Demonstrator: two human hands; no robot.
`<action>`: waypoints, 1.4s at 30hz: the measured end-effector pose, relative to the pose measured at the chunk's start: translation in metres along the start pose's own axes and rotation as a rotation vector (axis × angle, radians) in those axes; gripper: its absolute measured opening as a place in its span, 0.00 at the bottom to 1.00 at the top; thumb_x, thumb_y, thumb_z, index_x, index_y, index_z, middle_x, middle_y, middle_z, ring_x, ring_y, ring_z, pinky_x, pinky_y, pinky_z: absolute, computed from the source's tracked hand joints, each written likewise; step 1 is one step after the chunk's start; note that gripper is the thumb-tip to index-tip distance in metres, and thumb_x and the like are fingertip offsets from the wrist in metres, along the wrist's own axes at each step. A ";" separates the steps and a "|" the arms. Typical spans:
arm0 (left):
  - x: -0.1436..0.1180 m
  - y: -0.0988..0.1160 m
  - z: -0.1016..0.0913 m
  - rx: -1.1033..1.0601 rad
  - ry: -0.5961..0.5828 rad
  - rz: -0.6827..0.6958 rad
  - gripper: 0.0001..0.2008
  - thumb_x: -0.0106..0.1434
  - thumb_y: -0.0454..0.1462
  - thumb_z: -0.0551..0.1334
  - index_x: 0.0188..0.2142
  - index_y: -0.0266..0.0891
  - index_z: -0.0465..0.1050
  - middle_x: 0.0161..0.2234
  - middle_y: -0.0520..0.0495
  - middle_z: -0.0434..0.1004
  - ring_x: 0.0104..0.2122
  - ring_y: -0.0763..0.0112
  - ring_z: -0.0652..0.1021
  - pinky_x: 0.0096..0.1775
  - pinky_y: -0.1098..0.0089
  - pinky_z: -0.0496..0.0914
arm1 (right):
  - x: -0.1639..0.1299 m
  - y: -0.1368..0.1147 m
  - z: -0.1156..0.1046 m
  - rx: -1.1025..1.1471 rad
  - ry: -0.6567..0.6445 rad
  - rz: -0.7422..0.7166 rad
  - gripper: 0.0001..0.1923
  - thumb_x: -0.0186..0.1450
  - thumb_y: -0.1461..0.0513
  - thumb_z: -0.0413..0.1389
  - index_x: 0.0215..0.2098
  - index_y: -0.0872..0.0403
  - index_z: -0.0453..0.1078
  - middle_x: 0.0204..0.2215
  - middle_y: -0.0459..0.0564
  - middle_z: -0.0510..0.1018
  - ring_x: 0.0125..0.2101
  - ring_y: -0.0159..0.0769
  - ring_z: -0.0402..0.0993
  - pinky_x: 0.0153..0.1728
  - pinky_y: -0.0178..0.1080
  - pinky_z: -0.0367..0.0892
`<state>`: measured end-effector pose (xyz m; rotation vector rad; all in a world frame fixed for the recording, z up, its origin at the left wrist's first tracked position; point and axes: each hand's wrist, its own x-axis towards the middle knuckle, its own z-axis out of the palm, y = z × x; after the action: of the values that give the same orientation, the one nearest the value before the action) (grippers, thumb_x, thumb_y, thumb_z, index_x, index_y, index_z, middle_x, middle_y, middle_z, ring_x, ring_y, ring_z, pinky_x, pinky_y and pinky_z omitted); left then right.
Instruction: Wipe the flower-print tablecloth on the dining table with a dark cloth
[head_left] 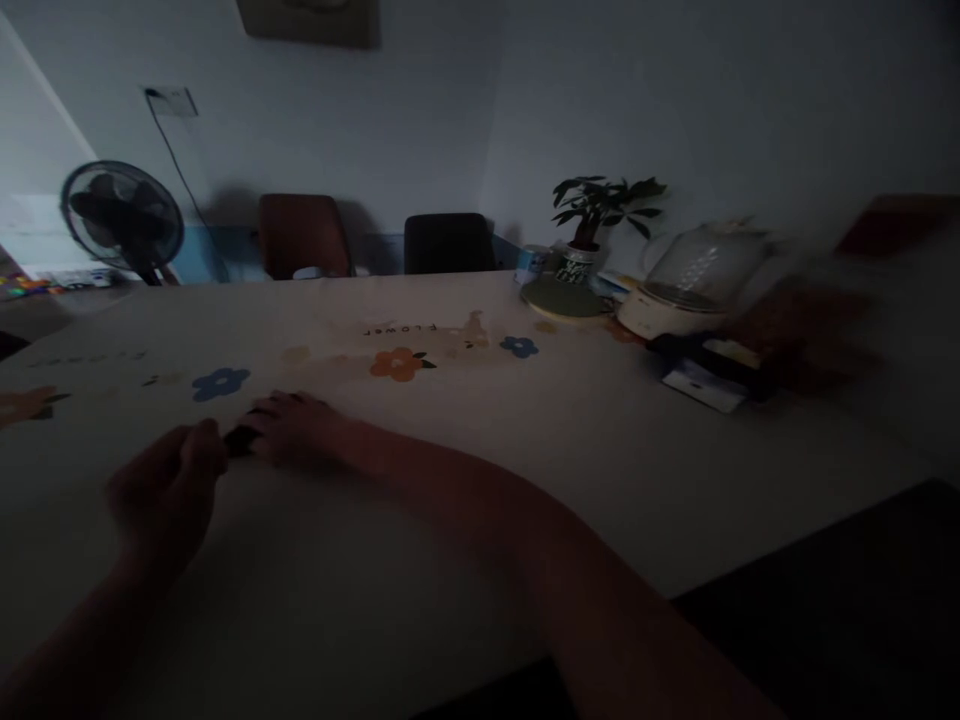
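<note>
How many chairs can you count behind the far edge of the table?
2: a brown chair left of centre and a black chair beside it on the right, both against the wall. Others may be hidden.

I see the table ahead of me. On it, far right, the potted plant stands behind the kettle; a small box lies in front of the kettle. Two chairs stand behind the table. A fan stands far left.

Bare forearms, no sleeves, bare hands
</note>
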<state>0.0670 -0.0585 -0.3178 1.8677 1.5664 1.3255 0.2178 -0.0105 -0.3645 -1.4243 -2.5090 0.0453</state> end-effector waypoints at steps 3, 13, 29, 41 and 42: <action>0.001 0.004 0.000 -0.030 -0.032 -0.079 0.16 0.52 0.47 0.57 0.16 0.38 0.64 0.15 0.54 0.61 0.19 0.76 0.64 0.24 0.75 0.56 | -0.054 0.030 -0.021 -0.047 -0.050 0.120 0.17 0.73 0.59 0.53 0.60 0.51 0.66 0.64 0.50 0.63 0.64 0.46 0.55 0.63 0.50 0.57; 0.000 0.004 0.001 -0.099 -0.050 -0.111 0.15 0.52 0.44 0.58 0.16 0.38 0.61 0.16 0.54 0.60 0.20 0.76 0.63 0.22 0.76 0.56 | -0.265 0.129 -0.082 -0.119 0.054 0.587 0.20 0.73 0.60 0.44 0.59 0.56 0.66 0.59 0.59 0.67 0.59 0.47 0.63 0.60 0.51 0.60; -0.002 0.005 0.006 -0.321 -0.055 -0.060 0.17 0.57 0.42 0.60 0.16 0.39 0.63 0.16 0.54 0.62 0.20 0.75 0.63 0.22 0.72 0.56 | -0.260 0.046 -0.072 -0.119 -0.080 0.514 0.27 0.75 0.53 0.41 0.68 0.52 0.57 0.68 0.56 0.54 0.68 0.53 0.46 0.64 0.58 0.50; -0.009 0.001 0.008 -0.154 -0.536 0.311 0.19 0.64 0.51 0.56 0.45 0.43 0.75 0.44 0.47 0.79 0.46 0.63 0.78 0.49 0.65 0.72 | -0.154 -0.017 -0.073 0.392 0.201 0.313 0.28 0.77 0.51 0.37 0.71 0.52 0.50 0.71 0.53 0.48 0.69 0.43 0.42 0.68 0.57 0.43; -0.010 0.001 0.009 -0.116 -0.612 0.387 0.21 0.65 0.51 0.54 0.47 0.43 0.75 0.49 0.46 0.78 0.51 0.62 0.76 0.53 0.63 0.71 | -0.169 -0.006 -0.079 0.376 0.304 0.366 0.28 0.76 0.51 0.37 0.70 0.53 0.53 0.69 0.53 0.51 0.69 0.41 0.45 0.68 0.54 0.45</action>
<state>0.0749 -0.0654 -0.3258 2.2815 0.8328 0.8196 0.3140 -0.1652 -0.3224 -1.5656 -1.8563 0.3234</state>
